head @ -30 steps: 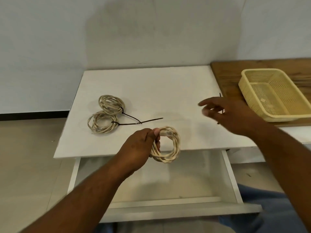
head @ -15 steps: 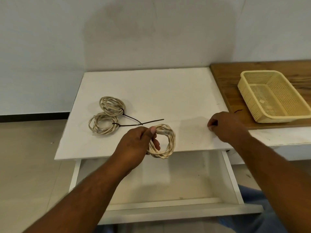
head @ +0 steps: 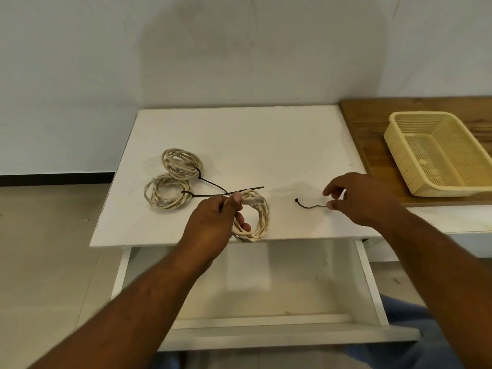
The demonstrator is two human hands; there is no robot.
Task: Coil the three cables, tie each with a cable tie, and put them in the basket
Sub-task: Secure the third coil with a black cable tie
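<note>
1. Tied coils, two: far coil (head: 182, 164) and near coil (head: 165, 195), cream network cables, lying flat and touching at the left of the white table (head: 253, 139). Each is cinched by a black tie whose untrimmed tail (head: 241, 189) trails rightward. Judged finished and parked aside, awaiting the basket.

2. Left hand (head: 213, 222): fingers and thumb wrapped round the third coil (head: 255, 222), held at the table's front edge. The grip likely keeps the loops from springing apart. The cable is cream, its strands twisted over one another, with a clear plug (head: 254, 201) by the thumb; it has no tie yet.

3. Loose cable tie (head: 311, 206): black, thin, curved, head end leftward, just above the table or on it; which, I cannot tell.

4. Right hand (head: 364, 198): fingertips pinching the tie's tail, other fingers spread; presumably bringing it to the coil.

5. Basket (head: 423, 114): pale yellow perforated plastic, on the wooden counter (head: 367, 121) at far right; holds no cable.
</note>
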